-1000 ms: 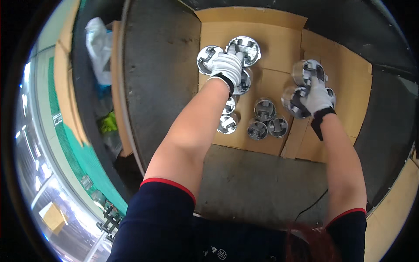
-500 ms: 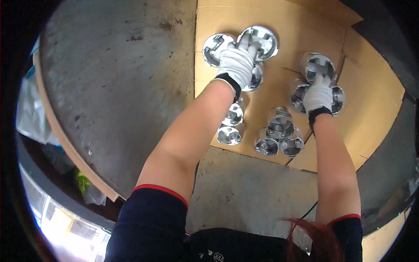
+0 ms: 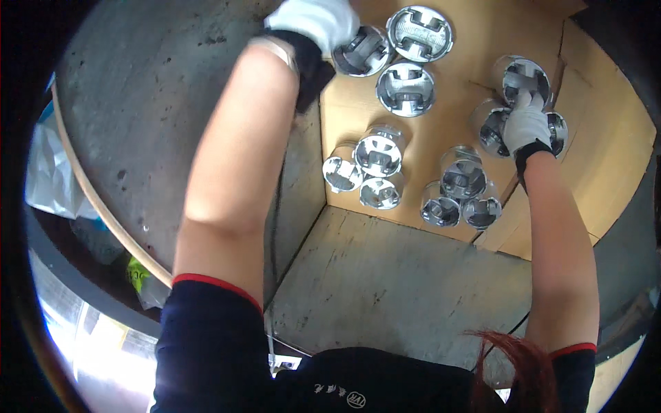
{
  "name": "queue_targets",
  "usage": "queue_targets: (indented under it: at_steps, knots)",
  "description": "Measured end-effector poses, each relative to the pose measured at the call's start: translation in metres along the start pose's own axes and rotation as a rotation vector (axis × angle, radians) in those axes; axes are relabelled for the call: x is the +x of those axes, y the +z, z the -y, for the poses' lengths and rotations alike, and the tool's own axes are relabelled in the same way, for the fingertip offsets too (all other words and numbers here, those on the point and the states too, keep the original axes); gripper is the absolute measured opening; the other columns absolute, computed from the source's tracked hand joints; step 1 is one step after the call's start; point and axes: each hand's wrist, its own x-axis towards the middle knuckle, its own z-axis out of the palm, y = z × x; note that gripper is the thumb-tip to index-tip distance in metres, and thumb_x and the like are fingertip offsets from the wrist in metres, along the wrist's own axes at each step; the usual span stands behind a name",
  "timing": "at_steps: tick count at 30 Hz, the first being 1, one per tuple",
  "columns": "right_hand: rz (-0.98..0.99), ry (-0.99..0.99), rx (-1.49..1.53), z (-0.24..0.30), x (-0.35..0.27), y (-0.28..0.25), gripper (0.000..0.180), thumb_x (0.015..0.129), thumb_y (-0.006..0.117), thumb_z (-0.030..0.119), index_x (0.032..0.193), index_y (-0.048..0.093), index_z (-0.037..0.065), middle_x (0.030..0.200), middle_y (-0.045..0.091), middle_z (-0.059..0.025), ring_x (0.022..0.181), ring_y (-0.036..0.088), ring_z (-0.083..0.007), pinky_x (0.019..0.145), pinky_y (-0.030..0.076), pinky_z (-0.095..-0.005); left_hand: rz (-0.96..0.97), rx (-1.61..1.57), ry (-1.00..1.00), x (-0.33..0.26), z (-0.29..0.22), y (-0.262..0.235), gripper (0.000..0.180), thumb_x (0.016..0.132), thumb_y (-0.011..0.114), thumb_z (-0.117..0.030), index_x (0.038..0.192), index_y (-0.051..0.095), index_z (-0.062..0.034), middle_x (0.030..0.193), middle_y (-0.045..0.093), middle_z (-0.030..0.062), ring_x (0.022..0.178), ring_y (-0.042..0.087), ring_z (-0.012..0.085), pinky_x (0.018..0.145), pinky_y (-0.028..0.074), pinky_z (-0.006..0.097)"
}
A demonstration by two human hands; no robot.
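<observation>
On cardboard (image 3: 475, 69), clustered pistons (image 3: 405, 89) could be knocked by slips; left hand (image 3: 313, 22) and right hand (image 3: 529, 129) grip was indeterminable.

Glossy metal pistons (image 3: 406, 91), smooth matt cardboard (image 3: 475, 41), matt cloth gloves (image 3: 527, 129), scuffed dull counter (image 3: 385, 275), matt cloth shirt (image 3: 213, 344)

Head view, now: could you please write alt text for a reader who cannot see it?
A person's white-gloved right hand reaches to one of twelve shiny, piston-like metal parts, grouped in threes on brown cardboard. The gloved left hand, cut off by the top edge, is at the upper-left trio; whether it touches a part is unclear.
</observation>
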Motion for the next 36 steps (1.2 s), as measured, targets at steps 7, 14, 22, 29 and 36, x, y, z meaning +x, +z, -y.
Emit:
queue_targets:
  at_steps: [7,14,22,29,36]
  knots:
    - [0.039,0.002,0.021,0.006,0.002,-0.005,0.054,0.091,0.059,0.015,0.14,0.039,0.007,0.147,0.036,-0.0273,0.12,0.057,-0.0455,0.099,0.05,-0.05,0.153,0.93,0.555,0.104,0.019,-0.054,0.033,0.094,0.053,-0.031,0.106,0.076,-0.011,0.111,0.073,0.0145,0.103,0.07,0.0311,0.088,0.056,0.041]
    - [0.018,0.033,0.043,-0.006,-0.002,-0.006,0.048,0.091,0.056,0.011,0.137,0.043,0.008,0.141,0.041,-0.0258,0.115,0.06,-0.0462,0.097,0.051,-0.0506,0.39,0.538,0.522,-0.011,-0.048,-0.045,0.027,0.078,0.071,-0.026,0.101,0.076,-0.0109,0.098,0.074,0.0214,0.097,0.073,0.0334,0.082,0.057,0.042]
    - [0.012,-0.044,0.063,0.001,0.003,-0.002,0.047,0.09,0.056,0.009,0.135,0.043,0.007,0.139,0.042,-0.025,0.111,0.062,-0.0447,0.093,0.053,-0.0506,0.023,-0.023,-0.047,-0.041,-0.039,0.117,0.067,0.078,0.076,-0.041,0.125,0.056,0.0031,0.101,0.071,0.0162,0.095,0.071,0.0302,0.087,0.054,0.036]
    - [0.057,-0.008,0.053,0.001,0.004,-0.006,0.053,0.089,0.056,0.006,0.14,0.041,0.008,0.141,0.04,-0.0238,0.111,0.061,-0.0446,0.092,0.054,-0.0502,0.091,-0.014,0.069,-0.018,-0.001,0.096,0.088,0.075,0.076,-0.048,0.14,0.047,0.0037,0.138,0.053,0.0265,0.133,0.049,0.0395,0.117,0.033,0.043]
    - [0.068,0.004,0.021,0.006,0.004,-0.007,0.054,0.088,0.057,0.006,0.14,0.042,0.009,0.141,0.041,-0.0238,0.112,0.061,-0.045,0.093,0.053,-0.0506,-0.035,0.521,0.252,0.056,0.044,0.074,0.087,0.086,0.066,-0.037,0.15,0.029,0.0096,0.134,0.054,0.0325,0.116,0.061,0.0412,0.11,0.04,0.045]
